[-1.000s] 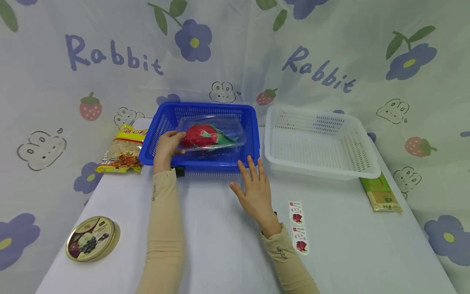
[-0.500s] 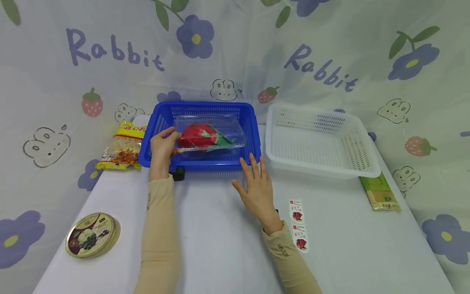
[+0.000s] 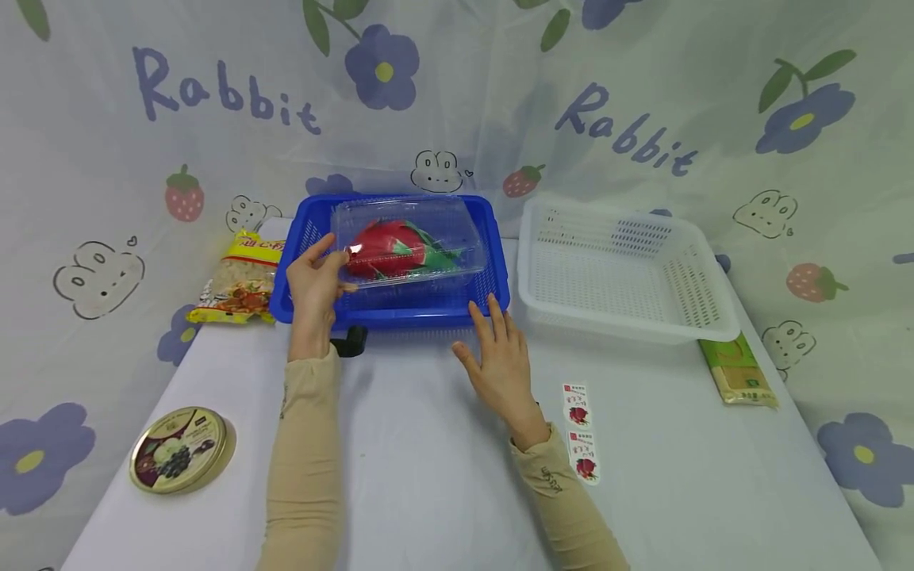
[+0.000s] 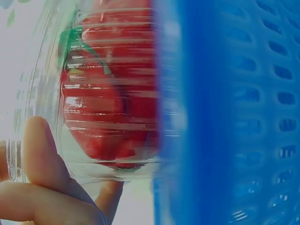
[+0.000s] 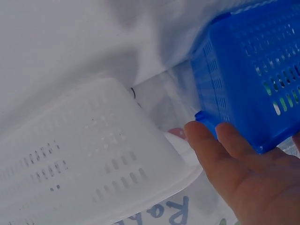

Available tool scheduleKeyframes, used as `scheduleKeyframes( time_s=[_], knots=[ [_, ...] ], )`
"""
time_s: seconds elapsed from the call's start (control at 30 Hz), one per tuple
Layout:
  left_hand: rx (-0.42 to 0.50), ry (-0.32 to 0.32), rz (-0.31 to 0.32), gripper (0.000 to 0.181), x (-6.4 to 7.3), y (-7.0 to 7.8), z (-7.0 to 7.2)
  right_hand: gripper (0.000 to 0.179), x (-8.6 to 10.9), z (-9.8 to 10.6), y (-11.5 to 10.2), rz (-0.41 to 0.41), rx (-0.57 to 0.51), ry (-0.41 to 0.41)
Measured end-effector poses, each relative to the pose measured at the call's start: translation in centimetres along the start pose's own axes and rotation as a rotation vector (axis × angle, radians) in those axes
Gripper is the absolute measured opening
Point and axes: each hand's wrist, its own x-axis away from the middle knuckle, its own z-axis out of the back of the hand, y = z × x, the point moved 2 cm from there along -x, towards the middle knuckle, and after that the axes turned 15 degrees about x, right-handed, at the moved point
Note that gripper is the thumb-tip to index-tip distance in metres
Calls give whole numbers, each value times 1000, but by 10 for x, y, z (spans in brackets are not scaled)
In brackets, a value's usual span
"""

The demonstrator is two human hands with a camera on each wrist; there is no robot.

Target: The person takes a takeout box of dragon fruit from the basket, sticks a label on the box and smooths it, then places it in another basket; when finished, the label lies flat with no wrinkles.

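A clear plastic box (image 3: 457, 214) with a red and green dragon fruit (image 3: 389, 247) inside is tilted above the blue basket (image 3: 407, 320). My left hand (image 3: 312, 281) grips the box by its left end, and in the left wrist view the thumb and fingers (image 4: 42, 150) show against the ribbed plastic. At the basket's front right corner is my right hand (image 3: 503, 373), its fingers spread and straight, with nothing held. In the right wrist view its fingertips (image 5: 197, 133) lie close to the blue basket; whether they touch it I cannot tell.
A white basket (image 3: 600, 277) stands to the right of the blue one. On the table lie a yellow food bag (image 3: 239, 285) at left, a round tin (image 3: 178, 450) front left, two dragon-fruit stickers (image 3: 581, 434) and a green packet (image 3: 739, 373) at right.
My left hand has raised the box with the dragon fruit a little up out of the blue basket, tilting it. My right hand has barely moved.
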Motion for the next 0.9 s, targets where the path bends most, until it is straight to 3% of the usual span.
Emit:
scheduleKeyframes(
  time_s=[0.23, 0.47, 0.63, 0.77, 0.9],
  knots=[
    [67, -20, -12, 45, 14, 6, -1, 73, -3, 7, 3, -11, -70, -15],
    [81, -28, -36, 43, 30, 8, 1, 83, -2, 16, 9, -50, -247, 34],
    [58, -41, -47, 42, 43, 10, 4, 86, -2, 29, 15, -75, -383, 143],
    [74, -69, -51, 41, 54, 12, 2, 96, -2, 43, 17, -46, -497, 256],
    [79, -110, -64, 42, 66, 10, -1, 98, -1, 55, 18, -5, -575, 295]
  ],
)
